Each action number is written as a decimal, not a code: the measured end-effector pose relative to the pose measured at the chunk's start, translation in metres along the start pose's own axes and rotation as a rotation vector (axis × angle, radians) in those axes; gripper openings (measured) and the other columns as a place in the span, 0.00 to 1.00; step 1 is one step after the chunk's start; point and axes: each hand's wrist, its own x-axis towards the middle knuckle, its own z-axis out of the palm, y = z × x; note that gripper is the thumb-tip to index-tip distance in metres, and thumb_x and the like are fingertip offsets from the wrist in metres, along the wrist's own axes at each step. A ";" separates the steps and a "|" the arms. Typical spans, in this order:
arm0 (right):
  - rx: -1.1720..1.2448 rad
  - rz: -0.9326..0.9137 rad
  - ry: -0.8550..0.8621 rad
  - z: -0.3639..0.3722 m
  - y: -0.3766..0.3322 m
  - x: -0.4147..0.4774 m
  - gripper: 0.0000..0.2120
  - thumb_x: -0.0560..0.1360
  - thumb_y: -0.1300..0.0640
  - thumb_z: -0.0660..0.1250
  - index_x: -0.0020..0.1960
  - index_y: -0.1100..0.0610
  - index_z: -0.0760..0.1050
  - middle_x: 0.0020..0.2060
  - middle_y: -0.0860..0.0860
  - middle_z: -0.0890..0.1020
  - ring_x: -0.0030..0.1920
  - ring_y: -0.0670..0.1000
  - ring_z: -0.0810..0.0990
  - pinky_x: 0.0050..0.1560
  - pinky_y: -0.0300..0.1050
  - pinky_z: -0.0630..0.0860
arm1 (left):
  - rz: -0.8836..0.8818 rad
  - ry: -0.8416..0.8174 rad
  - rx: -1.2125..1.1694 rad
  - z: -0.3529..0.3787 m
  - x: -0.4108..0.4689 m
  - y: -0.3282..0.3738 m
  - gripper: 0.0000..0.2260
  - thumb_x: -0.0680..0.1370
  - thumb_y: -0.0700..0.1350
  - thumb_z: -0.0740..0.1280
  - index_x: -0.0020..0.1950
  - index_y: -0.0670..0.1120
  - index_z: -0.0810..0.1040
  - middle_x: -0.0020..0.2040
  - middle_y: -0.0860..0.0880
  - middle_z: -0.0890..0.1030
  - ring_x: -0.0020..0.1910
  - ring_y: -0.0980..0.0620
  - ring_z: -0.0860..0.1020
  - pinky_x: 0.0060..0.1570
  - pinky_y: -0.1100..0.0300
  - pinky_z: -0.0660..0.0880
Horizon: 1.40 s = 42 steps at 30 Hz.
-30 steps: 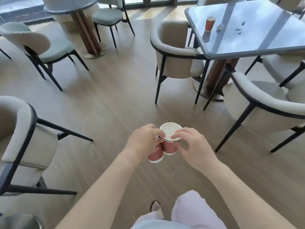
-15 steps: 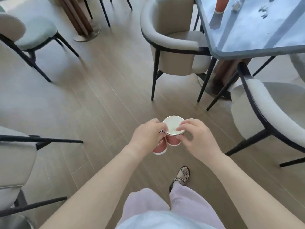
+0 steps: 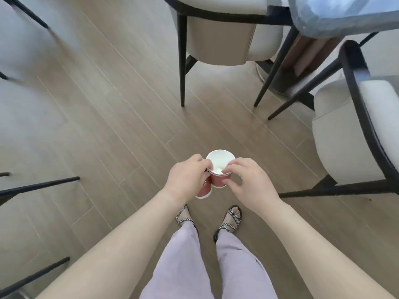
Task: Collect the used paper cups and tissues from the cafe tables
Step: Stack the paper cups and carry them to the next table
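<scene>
Two red paper cups are held together in front of me above the floor. My left hand [image 3: 187, 177] grips both, the lower cup [image 3: 204, 190] tilted beside the upright cup [image 3: 218, 167]. The upright cup has a white inside with a white tissue [image 3: 217, 170] in it. My right hand [image 3: 248, 182] rests on that cup's rim, fingertips pinching at the near edge.
A cream chair with black legs [image 3: 220, 39] stands just ahead. The glass table's corner [image 3: 336, 20] is at the top right, another cream chair [image 3: 354, 134] on the right. Black chair legs [image 3: 38, 186] reach in from the left. My sandalled feet [image 3: 207, 219] stand on the wood floor.
My view has tipped down toward the floor and my feet; the table top with its cup and tissues has left the frame. Both hands stay on the cups.
</scene>
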 end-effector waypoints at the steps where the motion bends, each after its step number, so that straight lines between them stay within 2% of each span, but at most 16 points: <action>1: 0.000 0.013 -0.015 0.013 0.012 0.007 0.09 0.67 0.63 0.73 0.46 0.56 0.80 0.47 0.49 0.81 0.52 0.53 0.76 0.49 0.41 0.70 | 0.004 -0.015 0.001 0.013 0.011 -0.009 0.09 0.79 0.48 0.59 0.57 0.52 0.75 0.53 0.51 0.74 0.47 0.48 0.76 0.39 0.57 0.70; 4: -0.009 0.008 -0.060 0.060 0.052 0.028 0.08 0.68 0.61 0.73 0.47 0.56 0.80 0.46 0.49 0.81 0.52 0.54 0.76 0.48 0.42 0.71 | 0.016 -0.039 -0.001 0.061 0.048 -0.039 0.09 0.79 0.49 0.59 0.56 0.54 0.75 0.54 0.52 0.75 0.51 0.51 0.75 0.39 0.60 0.68; 8: -0.062 -0.037 -0.104 0.132 0.114 0.055 0.07 0.71 0.56 0.70 0.49 0.55 0.79 0.47 0.48 0.80 0.52 0.52 0.75 0.42 0.44 0.73 | 0.005 -0.080 -0.026 0.135 0.100 -0.079 0.09 0.78 0.48 0.59 0.55 0.54 0.75 0.55 0.53 0.75 0.51 0.51 0.75 0.41 0.59 0.71; 13: -0.058 -0.014 -0.102 0.209 0.195 0.092 0.07 0.71 0.61 0.69 0.49 0.58 0.79 0.48 0.51 0.80 0.53 0.55 0.75 0.47 0.50 0.76 | 0.003 -0.069 -0.045 0.217 0.163 -0.120 0.09 0.78 0.47 0.60 0.56 0.52 0.75 0.54 0.52 0.76 0.49 0.50 0.75 0.43 0.54 0.74; 21: -0.038 -0.023 -0.050 0.314 0.298 0.151 0.07 0.72 0.65 0.67 0.49 0.60 0.79 0.47 0.52 0.80 0.53 0.55 0.75 0.46 0.44 0.72 | -0.040 -0.010 -0.034 0.320 0.258 -0.178 0.09 0.78 0.48 0.60 0.56 0.52 0.75 0.53 0.51 0.76 0.49 0.49 0.76 0.43 0.56 0.74; 24: -0.049 -0.027 -0.046 0.347 0.330 0.166 0.08 0.71 0.66 0.66 0.49 0.60 0.79 0.48 0.52 0.80 0.54 0.54 0.74 0.45 0.38 0.67 | -0.068 0.012 -0.040 0.355 0.282 -0.198 0.08 0.78 0.48 0.61 0.55 0.53 0.76 0.53 0.51 0.76 0.49 0.49 0.77 0.42 0.56 0.73; 27: -0.052 -0.043 -0.004 0.373 0.357 0.176 0.10 0.70 0.68 0.67 0.50 0.60 0.78 0.49 0.53 0.79 0.54 0.55 0.74 0.50 0.39 0.68 | -0.095 0.067 -0.057 0.387 0.298 -0.217 0.08 0.77 0.48 0.62 0.55 0.53 0.77 0.52 0.51 0.77 0.49 0.49 0.76 0.41 0.57 0.72; 29: -0.062 -0.013 0.017 0.386 0.373 0.179 0.13 0.70 0.66 0.67 0.53 0.57 0.77 0.52 0.51 0.77 0.55 0.52 0.73 0.50 0.38 0.67 | -0.120 0.100 -0.046 0.406 0.303 -0.228 0.08 0.77 0.47 0.63 0.54 0.52 0.77 0.51 0.51 0.77 0.49 0.49 0.76 0.39 0.58 0.71; 31: -0.074 0.044 -0.002 0.395 0.389 0.175 0.14 0.71 0.64 0.67 0.56 0.55 0.75 0.53 0.49 0.76 0.55 0.49 0.71 0.48 0.37 0.66 | -0.140 0.116 -0.027 0.421 0.302 -0.235 0.08 0.76 0.45 0.63 0.53 0.52 0.77 0.52 0.52 0.77 0.47 0.49 0.76 0.37 0.59 0.69; 35: -0.123 0.151 -0.069 0.406 0.419 0.157 0.14 0.71 0.61 0.67 0.57 0.53 0.74 0.54 0.47 0.75 0.54 0.50 0.72 0.44 0.43 0.71 | -0.125 0.141 0.008 0.443 0.299 -0.245 0.07 0.76 0.44 0.62 0.52 0.51 0.77 0.49 0.52 0.77 0.41 0.46 0.76 0.33 0.59 0.70; 38: -0.141 0.206 -0.109 0.412 0.436 0.152 0.15 0.72 0.60 0.66 0.58 0.53 0.73 0.55 0.46 0.74 0.55 0.49 0.71 0.43 0.42 0.70 | -0.108 0.115 0.048 0.455 0.299 -0.250 0.07 0.77 0.45 0.62 0.53 0.51 0.76 0.50 0.52 0.77 0.39 0.46 0.76 0.32 0.57 0.72; 42: -0.156 0.225 -0.147 0.423 0.450 0.155 0.16 0.73 0.61 0.66 0.60 0.54 0.73 0.57 0.47 0.73 0.56 0.50 0.71 0.45 0.40 0.68 | -0.077 0.100 0.076 0.466 0.299 -0.252 0.05 0.76 0.46 0.64 0.52 0.50 0.76 0.48 0.50 0.77 0.39 0.46 0.76 0.30 0.59 0.65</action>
